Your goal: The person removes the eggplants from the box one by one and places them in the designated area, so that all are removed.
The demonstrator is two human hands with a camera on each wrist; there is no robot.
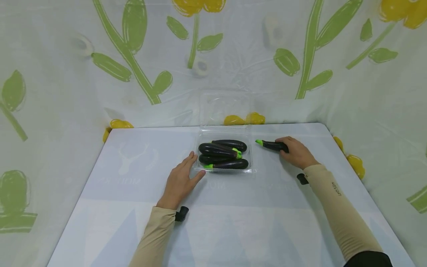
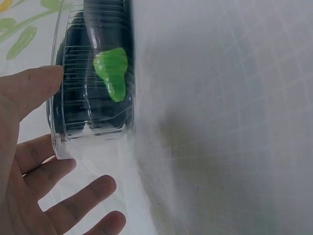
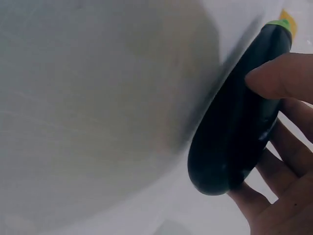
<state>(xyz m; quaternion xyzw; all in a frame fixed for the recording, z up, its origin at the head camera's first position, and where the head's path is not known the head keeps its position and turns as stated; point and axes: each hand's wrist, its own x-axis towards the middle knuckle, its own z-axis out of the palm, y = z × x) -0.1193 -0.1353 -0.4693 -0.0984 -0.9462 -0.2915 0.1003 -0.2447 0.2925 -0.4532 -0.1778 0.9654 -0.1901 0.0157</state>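
Observation:
Several dark purple eggplants point(image 1: 218, 150) with green stem ends lie in a clear plastic container point(image 1: 252, 166) at the table's far middle. Its transparent lid point(image 1: 213, 107) stands raised behind it. At the container's near left corner is my left hand point(image 1: 180, 181), fingers spread, the thumb and fingertips against its rim; in the left wrist view a green stem end point(image 2: 112, 71) shows through the ribbed wall. To the right of the container my right hand point(image 1: 296, 152) grips another eggplant point(image 3: 230, 127) between thumb and fingers. Its green end point(image 1: 259, 142) points left towards the container.
The white table point(image 1: 233, 226) has faint grey-blue printing. A pale curtain point(image 1: 233, 66) with green leaves and yellow flowers hangs along the back and sides, close behind the raised lid.

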